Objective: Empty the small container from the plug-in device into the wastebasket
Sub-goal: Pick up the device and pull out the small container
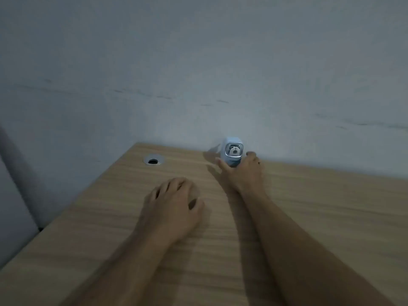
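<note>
A small light-blue plug-in device (232,149) with a silver-framed window showing a little bear figure sits against the wall at the desk's far edge. My right hand (241,171) reaches to it, thumb on its left side and fingers on its right, closed around its lower part. Whether the small container is out of the device I cannot tell. My left hand (174,204) rests palm down on the wooden desk (320,206), fingers spread, holding nothing. No wastebasket is in view.
A round cable hole with a silver rim (153,161) sits in the desk near its far left corner. A pale wall (198,62) stands right behind the desk. The desk's left edge runs diagonally, with a dark gap beside it.
</note>
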